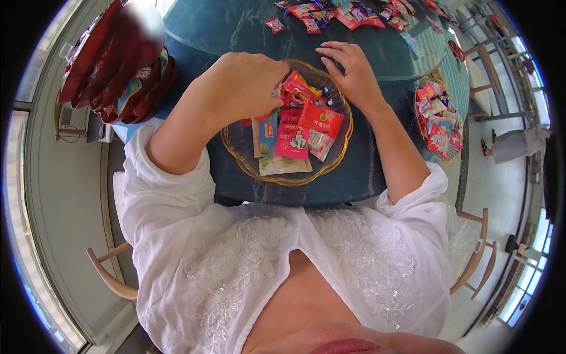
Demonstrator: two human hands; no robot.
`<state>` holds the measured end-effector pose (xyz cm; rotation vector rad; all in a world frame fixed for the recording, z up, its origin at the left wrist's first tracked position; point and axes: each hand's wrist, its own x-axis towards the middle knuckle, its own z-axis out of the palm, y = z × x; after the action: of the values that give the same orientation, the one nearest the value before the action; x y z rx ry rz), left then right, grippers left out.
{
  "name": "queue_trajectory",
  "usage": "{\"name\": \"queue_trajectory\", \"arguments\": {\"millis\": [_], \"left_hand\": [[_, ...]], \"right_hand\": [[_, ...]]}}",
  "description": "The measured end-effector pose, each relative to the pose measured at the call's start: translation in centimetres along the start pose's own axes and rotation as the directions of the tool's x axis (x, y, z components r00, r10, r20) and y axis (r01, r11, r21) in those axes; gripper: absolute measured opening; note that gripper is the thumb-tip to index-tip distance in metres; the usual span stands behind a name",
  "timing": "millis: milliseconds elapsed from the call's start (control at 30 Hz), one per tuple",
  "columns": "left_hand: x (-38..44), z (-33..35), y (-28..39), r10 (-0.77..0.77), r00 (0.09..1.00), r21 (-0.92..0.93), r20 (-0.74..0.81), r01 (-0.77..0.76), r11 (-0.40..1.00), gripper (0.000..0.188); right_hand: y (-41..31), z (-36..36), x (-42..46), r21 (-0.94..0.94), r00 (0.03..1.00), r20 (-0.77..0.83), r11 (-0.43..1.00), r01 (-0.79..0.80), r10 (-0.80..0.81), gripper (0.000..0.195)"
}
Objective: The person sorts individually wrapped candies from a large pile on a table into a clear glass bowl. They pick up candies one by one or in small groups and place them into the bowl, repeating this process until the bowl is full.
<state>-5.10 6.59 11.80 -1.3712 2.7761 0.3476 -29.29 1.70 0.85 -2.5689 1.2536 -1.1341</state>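
A clear, scallop-edged bowl with a gold rim (346, 146) stands on the dark marbled table before me. Inside lie a pink packet (292, 137), a red packet (323, 118), a blue-and-tan packet (267, 132), a pale green packet (285, 165) and a pale pink-and-white packet (320, 144). Small wrapped sweets (300, 94) are heaped at the far side. My left hand (247, 84) reaches over the bowl's far left edge with bent fingers by these sweets; its fingertips are partly hidden. My right hand (351, 71) rests by the far right rim, fingers spread, holding nothing.
Dark red containers (119, 75) filled with wrapped sweets stand at the left. Loose sweets (336, 14) lie on the glass turntable (247, 37). Rightward are another filled gold-rimmed bowl (442, 155), red-handled scissors (456, 51), wooden chairs (475, 261) and a person (513, 146).
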Motion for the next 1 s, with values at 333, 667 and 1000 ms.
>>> {"name": "queue_trajectory", "arguments": {"millis": [333,667,1000], "left_hand": [[5.5,1.5,-7.7,-0.018,0.916,0.029,-0.4,0.032,0.999,0.038],[10.1,5.8,-11.5,0.127,0.869,0.0,-0.478,-0.145,0.989,0.03],[7.1,2.0,-6.2,0.215,0.924,-0.289,-0.315,-0.309,0.906,0.024]], "right_hand": [[-0.3,0.2,0.3,0.0,1.0,0.009,1.0,-0.009,0.009,0.021],[-0.2,0.0,0.2,0.003,1.0,0.009,1.0,-0.016,0.016,0.021],[0.1,0.2,0.0,-0.013,1.0,0.025,1.0,-0.012,0.013,0.022]]}}
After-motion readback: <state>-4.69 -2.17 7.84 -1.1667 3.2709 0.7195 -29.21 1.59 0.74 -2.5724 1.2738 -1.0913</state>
